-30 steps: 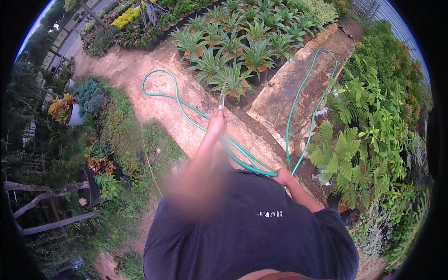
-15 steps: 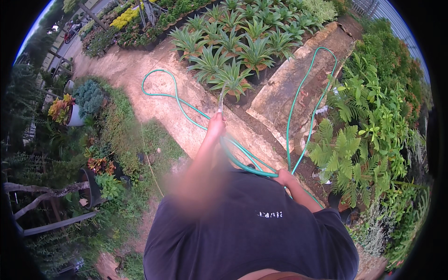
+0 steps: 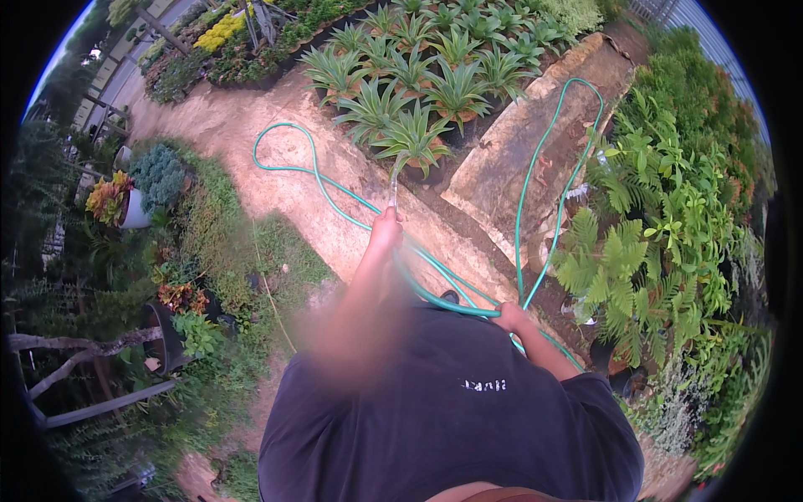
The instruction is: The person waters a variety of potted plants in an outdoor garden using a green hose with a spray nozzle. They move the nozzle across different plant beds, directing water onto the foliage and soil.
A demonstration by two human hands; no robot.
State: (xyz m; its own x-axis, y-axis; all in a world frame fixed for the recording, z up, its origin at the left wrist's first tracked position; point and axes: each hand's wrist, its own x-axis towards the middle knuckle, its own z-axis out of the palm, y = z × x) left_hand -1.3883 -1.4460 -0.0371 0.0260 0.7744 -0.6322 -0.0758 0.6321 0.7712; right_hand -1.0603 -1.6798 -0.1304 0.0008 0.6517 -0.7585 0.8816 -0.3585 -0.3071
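Observation:
My left hand (image 3: 386, 226) is stretched out ahead, its fingers wrapped round the end of a green garden hose (image 3: 452, 304). A thin stream of water (image 3: 394, 184) runs from there toward the nearest spiky potted plant (image 3: 412, 140), which has long pale-edged leaves. Close to my waist on the right, my right hand (image 3: 508, 318) is closed round the same hose. Between the two hands the hose sags in a curve in front of my dark shirt. A blurred smear hides part of my left forearm.
Hose loops lie on the reddish path (image 3: 242, 188) and on a stone slab (image 3: 535, 142) to the right. Rows of spiky plants stand ahead. Ferns (image 3: 598, 268) and shrubs crowd the right; a white pot (image 3: 135, 209) and a dark pot (image 3: 171, 339) stand left.
My left hand and the hose end have shifted slightly, with water still running toward the same plant. My right hand keeps its hold on the hose.

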